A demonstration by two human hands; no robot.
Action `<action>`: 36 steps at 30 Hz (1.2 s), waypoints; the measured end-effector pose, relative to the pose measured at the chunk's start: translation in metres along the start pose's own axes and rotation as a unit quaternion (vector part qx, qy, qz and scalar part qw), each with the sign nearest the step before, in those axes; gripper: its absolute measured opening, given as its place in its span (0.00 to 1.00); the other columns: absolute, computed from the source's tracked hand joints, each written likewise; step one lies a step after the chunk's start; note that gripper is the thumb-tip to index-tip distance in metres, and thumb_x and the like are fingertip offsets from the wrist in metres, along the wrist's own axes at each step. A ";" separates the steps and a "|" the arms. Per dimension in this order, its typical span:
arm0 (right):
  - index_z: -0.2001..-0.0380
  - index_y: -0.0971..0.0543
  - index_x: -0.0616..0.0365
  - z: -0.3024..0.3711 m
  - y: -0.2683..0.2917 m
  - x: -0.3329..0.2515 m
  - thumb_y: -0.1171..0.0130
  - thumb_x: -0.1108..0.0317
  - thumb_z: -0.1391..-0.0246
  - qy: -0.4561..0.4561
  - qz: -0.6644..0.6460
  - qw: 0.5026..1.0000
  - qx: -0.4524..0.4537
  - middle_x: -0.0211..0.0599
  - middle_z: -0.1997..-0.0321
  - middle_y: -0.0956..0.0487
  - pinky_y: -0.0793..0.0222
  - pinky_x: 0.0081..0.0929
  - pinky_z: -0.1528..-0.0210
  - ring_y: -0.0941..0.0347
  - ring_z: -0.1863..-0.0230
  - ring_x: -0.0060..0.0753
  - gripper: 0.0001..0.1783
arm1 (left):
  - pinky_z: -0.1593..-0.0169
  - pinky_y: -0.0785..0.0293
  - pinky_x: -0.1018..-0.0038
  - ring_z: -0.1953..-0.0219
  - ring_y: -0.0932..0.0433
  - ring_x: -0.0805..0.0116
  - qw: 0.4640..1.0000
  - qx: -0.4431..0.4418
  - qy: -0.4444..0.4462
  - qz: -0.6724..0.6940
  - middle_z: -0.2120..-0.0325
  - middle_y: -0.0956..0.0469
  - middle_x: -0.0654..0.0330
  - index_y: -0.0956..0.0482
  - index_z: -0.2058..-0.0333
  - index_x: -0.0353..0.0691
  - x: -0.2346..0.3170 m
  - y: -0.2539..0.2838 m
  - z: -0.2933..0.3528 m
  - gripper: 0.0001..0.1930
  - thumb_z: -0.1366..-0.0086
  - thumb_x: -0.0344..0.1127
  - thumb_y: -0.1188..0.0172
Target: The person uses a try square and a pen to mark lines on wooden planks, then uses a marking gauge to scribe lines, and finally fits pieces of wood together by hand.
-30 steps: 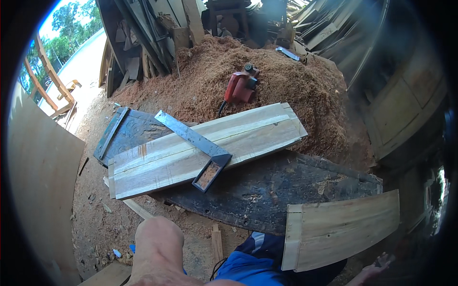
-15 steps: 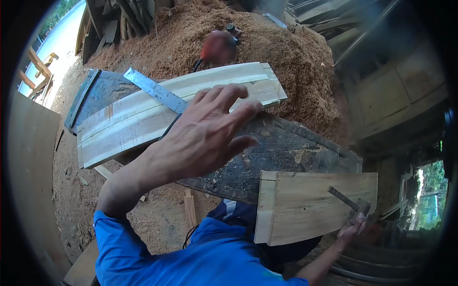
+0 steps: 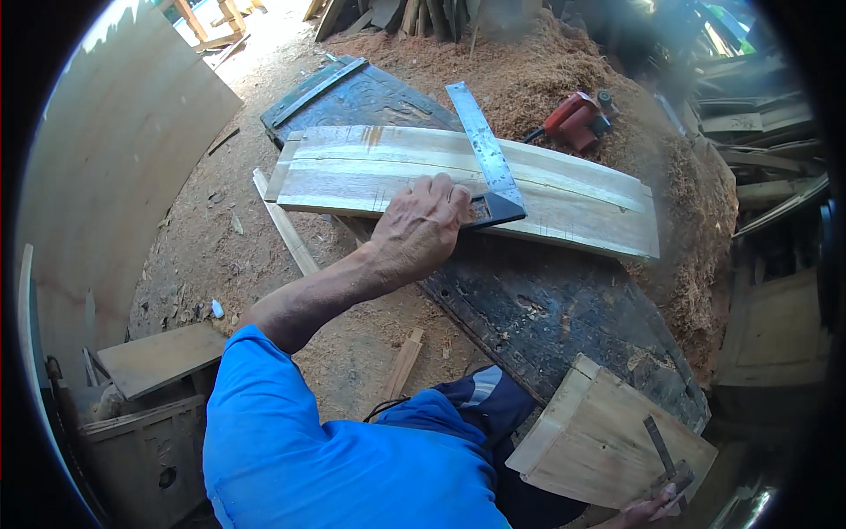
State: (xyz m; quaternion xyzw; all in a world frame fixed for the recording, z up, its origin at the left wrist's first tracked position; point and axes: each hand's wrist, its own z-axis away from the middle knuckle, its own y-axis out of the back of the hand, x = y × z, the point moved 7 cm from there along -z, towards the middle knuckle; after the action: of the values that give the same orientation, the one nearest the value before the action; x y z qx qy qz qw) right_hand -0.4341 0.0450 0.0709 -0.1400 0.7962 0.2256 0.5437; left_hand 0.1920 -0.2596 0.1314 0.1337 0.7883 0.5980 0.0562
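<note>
On a dark, scarred work surface at a sawdust-strewn woodshop: the left hand rests on the near edge of a pale curved plank, fingers curled loosely, fingertips touching the dark stock of a try square. Hand is half-closed, not gripping; palm lies on the wood. Square's steel blade runs across the plank at a slant, away from the person, tip past the plank's far edge. Plank lies lengthwise across the surface, w/ a curved line along its face & a narrower strip at its left end.

Lower right, at frame edge: right hand is only partly in view, closed on a small metal tool that lies against a lighter wooden board; which tool, can't tell. Board sits tilted at the surface's near-right corner, well apart from the plank.

Beyond the plank, a red power tool sits on a sawdust heap. Large plywood sheet stands at left; a thin wooden strip lies on the ground just beside the surface. Blue sleeve fills the foreground. A wooden crate sits lower left.
</note>
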 end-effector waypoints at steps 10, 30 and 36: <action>0.33 0.47 0.75 0.013 -0.008 -0.014 0.46 0.55 0.38 -0.013 -0.040 0.999 -0.028 0.56 0.33 0.36 0.50 0.37 0.29 0.38 0.33 0.45 0.41 | 0.47 0.28 0.57 0.48 0.26 0.52 0.955 -0.081 0.180 -0.220 0.54 0.26 0.49 0.29 0.49 0.38 -0.266 -0.016 -0.082 0.15 0.34 0.33 0.47; 0.35 0.37 0.69 0.024 -0.016 -0.036 0.49 0.55 0.39 0.057 -0.114 0.992 0.005 0.48 0.35 0.33 0.46 0.36 0.32 0.38 0.33 0.41 0.35 | 0.28 0.57 0.45 0.26 0.59 0.49 0.940 -0.299 -0.115 -0.121 0.27 0.58 0.55 0.52 0.29 0.51 0.012 -0.005 0.009 0.52 0.52 0.28 0.35; 0.35 0.36 0.68 0.019 -0.025 -0.036 0.49 0.56 0.39 0.052 -0.168 0.984 -0.014 0.50 0.36 0.32 0.46 0.38 0.31 0.38 0.34 0.42 0.35 | 0.29 0.54 0.43 0.28 0.56 0.41 0.962 -0.172 -0.042 -0.207 0.27 0.58 0.53 0.52 0.29 0.60 -0.056 -0.015 0.056 0.48 0.45 0.13 0.50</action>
State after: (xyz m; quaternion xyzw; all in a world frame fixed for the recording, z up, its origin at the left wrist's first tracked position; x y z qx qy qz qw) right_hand -0.3940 0.0327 0.0932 -0.2915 0.7852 0.1346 0.5294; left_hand 0.2578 -0.2272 0.0972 -0.0185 0.6811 0.6935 0.2341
